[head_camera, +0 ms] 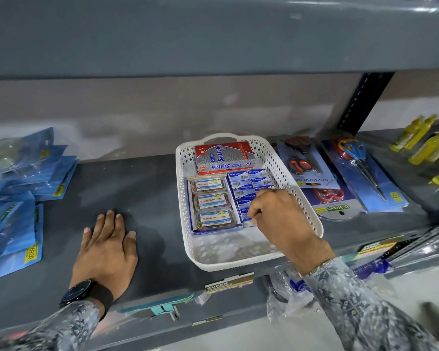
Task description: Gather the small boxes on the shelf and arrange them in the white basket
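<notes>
1. White basket (312, 219) sits on the grey shelf (150, 188), centre-right, handle end toward the back wall.
2. Back of basket: red and silver Softek box (224, 158), lying flat, touching the far wall.
3. Left column inside: three clear clip cases (209, 201) with "Maruti Mart" labels, stacked front to back on a blue tray, touching each other.
4. Right column inside: small blue boxes (251, 181), packed in rows, flush against the clip cases and just in front of the Softek box.
5. Front part of the basket floor bare.
6. Right hand (281, 219) reaching into the basket over the near end of the blue boxes, knuckles up, fingers curled down. Looks pinched on one small box at the near end of the row; grip itself hidden under the hand, cannot tell for sure.
7. Left hand (107, 247) flat on the bare shelf left of the basket, palm down, fingers spread, holding nothing. Black watch (79, 292) on that wrist.
8. Both sleeves grey patterned.
9. Right of basket: scissor packs (327, 178) on blue cards, overlapping, lying just beside the basket wall.
10. Far right: yellow tubes (421, 140), well apart from the basket.
11. Far left: pile of blue blister packs (23, 188) with yellow price stickers, well apart from the basket.
</notes>
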### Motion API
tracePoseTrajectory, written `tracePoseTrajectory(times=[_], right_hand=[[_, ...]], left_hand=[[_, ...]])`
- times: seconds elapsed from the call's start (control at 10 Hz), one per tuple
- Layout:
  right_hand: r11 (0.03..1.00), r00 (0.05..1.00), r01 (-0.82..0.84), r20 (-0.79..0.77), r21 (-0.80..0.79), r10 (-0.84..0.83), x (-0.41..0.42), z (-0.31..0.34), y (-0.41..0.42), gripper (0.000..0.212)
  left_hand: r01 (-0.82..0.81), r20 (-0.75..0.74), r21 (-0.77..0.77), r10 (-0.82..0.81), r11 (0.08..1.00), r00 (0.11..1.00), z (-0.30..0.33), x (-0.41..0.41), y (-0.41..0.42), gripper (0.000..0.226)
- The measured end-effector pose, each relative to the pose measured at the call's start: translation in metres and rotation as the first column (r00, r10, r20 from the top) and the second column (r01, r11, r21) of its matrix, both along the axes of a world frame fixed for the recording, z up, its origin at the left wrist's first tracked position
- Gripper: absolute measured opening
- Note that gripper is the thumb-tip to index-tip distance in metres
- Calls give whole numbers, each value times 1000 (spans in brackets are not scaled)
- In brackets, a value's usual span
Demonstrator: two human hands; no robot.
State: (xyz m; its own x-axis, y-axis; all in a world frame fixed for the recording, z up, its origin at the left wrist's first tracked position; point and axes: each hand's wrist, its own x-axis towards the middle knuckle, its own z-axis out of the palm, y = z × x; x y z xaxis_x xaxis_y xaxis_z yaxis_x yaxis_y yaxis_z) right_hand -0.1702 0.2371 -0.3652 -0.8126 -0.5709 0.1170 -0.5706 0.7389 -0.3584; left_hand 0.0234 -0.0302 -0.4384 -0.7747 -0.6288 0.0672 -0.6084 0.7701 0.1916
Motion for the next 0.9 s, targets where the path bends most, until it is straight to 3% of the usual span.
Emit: tracePoseTrajectory(times=[0.1, 0.3, 0.4, 0.5, 0.6, 0.9], right_hand=[[998, 1000, -5, -12, 60, 5, 2, 1, 0, 27], [978, 961, -115, 270, 173, 65, 16, 21, 15, 35], [924, 877, -281, 460, 260, 137, 26, 34, 18, 66], [907, 827, -319, 548, 274, 125, 30, 36, 17, 78], [870, 821, -366, 554, 330, 135, 33, 33, 17, 88], [897, 814, -340, 565, 281, 131, 36, 42, 17, 89]], left_hand=[[0, 2, -3, 0, 1000, 1000, 0, 0, 0, 65], [-2, -8, 6, 2, 1000, 1000, -1, 0, -1, 75], [-6, 4, 6, 6, 1000, 1000, 0, 0, 0, 65], [-5, 9, 13, 5, 1000, 1000, 1, -1, 0, 66], [2, 8, 9, -2, 1000, 1000, 0, -1, -1, 76], [-14, -15, -4, 14, 1000, 1000, -1, 1, -1, 70]])
